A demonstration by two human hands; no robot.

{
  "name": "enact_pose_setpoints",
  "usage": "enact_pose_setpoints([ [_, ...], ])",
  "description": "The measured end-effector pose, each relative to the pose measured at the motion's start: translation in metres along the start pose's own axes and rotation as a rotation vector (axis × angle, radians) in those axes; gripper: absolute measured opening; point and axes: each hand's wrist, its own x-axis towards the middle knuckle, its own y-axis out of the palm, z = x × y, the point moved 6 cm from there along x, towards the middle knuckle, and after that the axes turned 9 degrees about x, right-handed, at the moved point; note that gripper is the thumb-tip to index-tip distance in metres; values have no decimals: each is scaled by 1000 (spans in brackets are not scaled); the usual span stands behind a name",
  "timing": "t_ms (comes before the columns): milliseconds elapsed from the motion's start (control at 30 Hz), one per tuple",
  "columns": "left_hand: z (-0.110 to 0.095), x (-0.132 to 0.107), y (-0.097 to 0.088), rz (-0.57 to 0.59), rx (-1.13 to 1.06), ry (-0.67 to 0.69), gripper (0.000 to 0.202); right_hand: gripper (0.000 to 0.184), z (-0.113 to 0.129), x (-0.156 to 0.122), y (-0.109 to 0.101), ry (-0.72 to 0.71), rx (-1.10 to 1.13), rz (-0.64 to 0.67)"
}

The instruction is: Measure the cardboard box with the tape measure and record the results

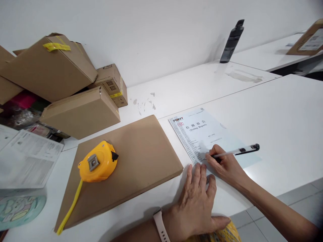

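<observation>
My right hand (224,164) pinches a black-and-clear pen (242,150), its tip down at the lower left part of a pale blue testing report (199,129). The report lies flat on the white table and carries printed text and a logo. My left hand (198,198), with a pink band at the wrist, lies with fingers stretched out, the fingertips on the report's lower edge. To the left, a flat cardboard box (136,148) bears a yellow tape measure (99,161) with a yellow strap hanging from it.
Several cardboard boxes (80,111) are stacked at the back left against the wall. Printed sheets (30,158) and a light green patterned object (22,208) sit at the left edge. A dark bottle (232,42) stands at the back right, near a brown package (308,38).
</observation>
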Motion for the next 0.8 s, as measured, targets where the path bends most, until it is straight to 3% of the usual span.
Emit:
enact_pose_setpoints([
  [367, 0, -1, 0, 2, -18, -5, 96, 31, -2, 0, -3, -10, 29, -67],
  [533, 1, -2, -2, -10, -16, -1, 94, 17, -1, 4, -14, -105, -56, -145],
  [667, 1, -3, 4, -44, -21, -13, 95, 38, -3, 10, -15, -242, -262, -122],
  [733, -3, -4, 2, -124, -4, -16, 89, 49, -9, 13, -19, -239, -319, -182],
  [800, -9, -9, -17, -340, 14, -12, 70, 54, -14, 14, -21, -222, -328, -238],
])
